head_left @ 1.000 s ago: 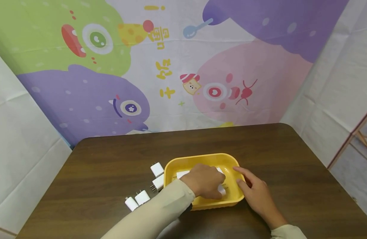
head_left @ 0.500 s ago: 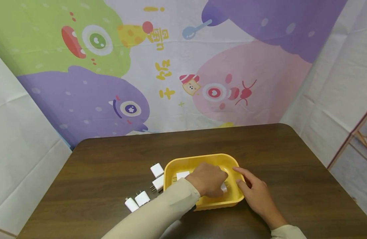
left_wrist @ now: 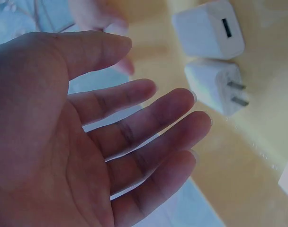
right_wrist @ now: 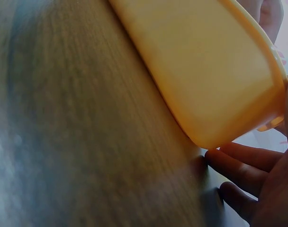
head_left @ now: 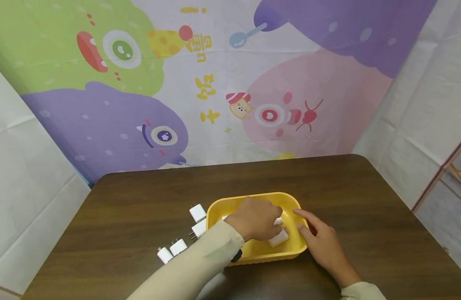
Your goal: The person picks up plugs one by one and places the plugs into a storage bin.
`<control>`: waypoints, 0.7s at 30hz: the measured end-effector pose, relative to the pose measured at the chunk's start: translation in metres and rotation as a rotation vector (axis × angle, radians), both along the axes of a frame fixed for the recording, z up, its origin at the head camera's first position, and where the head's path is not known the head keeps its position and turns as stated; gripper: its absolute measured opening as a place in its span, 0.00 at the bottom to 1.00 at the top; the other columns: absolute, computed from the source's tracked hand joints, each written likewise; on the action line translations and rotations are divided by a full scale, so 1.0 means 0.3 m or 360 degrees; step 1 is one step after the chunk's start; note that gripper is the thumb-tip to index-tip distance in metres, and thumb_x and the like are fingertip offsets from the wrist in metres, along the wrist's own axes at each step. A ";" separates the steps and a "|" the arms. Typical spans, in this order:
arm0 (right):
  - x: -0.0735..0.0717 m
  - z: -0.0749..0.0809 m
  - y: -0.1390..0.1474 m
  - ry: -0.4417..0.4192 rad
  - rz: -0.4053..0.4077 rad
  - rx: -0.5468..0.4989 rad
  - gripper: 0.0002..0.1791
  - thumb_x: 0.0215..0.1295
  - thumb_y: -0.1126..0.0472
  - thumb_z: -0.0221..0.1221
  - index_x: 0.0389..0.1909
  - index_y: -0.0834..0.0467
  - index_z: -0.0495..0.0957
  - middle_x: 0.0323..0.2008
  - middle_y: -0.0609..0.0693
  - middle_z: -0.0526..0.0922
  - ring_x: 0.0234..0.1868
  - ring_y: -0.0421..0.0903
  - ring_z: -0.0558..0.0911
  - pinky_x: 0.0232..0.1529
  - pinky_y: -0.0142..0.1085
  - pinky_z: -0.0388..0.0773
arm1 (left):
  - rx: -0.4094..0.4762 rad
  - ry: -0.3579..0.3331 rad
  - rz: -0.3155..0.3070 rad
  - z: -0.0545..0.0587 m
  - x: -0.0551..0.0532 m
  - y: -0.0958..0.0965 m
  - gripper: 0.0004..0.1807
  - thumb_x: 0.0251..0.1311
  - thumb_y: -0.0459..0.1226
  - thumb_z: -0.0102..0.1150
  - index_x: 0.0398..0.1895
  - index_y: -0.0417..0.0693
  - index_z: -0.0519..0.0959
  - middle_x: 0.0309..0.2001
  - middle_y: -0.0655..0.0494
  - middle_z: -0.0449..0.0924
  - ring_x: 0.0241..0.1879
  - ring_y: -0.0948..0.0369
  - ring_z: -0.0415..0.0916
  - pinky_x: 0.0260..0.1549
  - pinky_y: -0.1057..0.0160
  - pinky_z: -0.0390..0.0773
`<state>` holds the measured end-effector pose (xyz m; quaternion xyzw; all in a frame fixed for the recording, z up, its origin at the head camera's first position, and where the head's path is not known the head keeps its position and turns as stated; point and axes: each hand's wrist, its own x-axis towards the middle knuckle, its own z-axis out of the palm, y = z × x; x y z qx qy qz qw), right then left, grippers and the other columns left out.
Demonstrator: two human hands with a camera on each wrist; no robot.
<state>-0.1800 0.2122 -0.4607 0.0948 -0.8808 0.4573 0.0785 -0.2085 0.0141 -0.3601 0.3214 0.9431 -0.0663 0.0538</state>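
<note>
A yellow plastic bin stands on the table with several white charger plugs in it. My left hand is inside the bin, its fingers loosely extended and holding nothing in the left wrist view. Near its fingertips lie a charger plug with a USB slot and a charger plug with two prongs. In the head view, one charger plug shows just below the left hand; others are partly hidden by it. My right hand holds the bin's right end, thumb and index finger over the rim.
On the brown table, left of the bin, lie more white charger plugs, among them one at the back and one at the front left. My left sleeve crosses in front of the bin. A cartoon-printed cloth hangs behind.
My left hand has let go of a charger plug in the bin and shifted slightly left and away from me, uncovering that plug. My right hand has stayed at the bin's end.
</note>
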 end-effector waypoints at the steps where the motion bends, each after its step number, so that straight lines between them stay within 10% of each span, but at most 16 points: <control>1: -0.001 0.000 0.000 0.0004 -0.0002 0.0004 0.19 0.72 0.61 0.58 0.61 0.49 0.79 0.56 0.54 0.82 0.43 0.45 0.80 0.41 0.35 0.78 | 0.0024 -0.0003 0.0004 0.005 -0.001 -0.007 0.15 0.67 0.54 0.57 0.43 0.56 0.82 0.24 0.65 0.74 0.24 0.65 0.70 0.26 0.62 0.72; 14: -0.003 -0.004 -0.003 0.0006 -0.0022 0.0064 0.19 0.72 0.61 0.58 0.62 0.48 0.79 0.59 0.54 0.80 0.55 0.48 0.80 0.51 0.49 0.76 | 0.0318 -0.0163 0.0117 0.068 0.023 -0.164 0.20 0.68 0.55 0.55 0.56 0.60 0.82 0.36 0.68 0.82 0.36 0.67 0.78 0.36 0.53 0.78; 21: -0.001 0.000 -0.004 -0.0019 -0.0022 0.0047 0.19 0.72 0.61 0.58 0.62 0.49 0.78 0.60 0.55 0.80 0.54 0.48 0.80 0.50 0.46 0.77 | 0.0547 -0.0018 0.0198 0.075 0.055 -0.287 0.19 0.69 0.52 0.55 0.56 0.57 0.82 0.44 0.63 0.84 0.39 0.65 0.81 0.31 0.60 0.76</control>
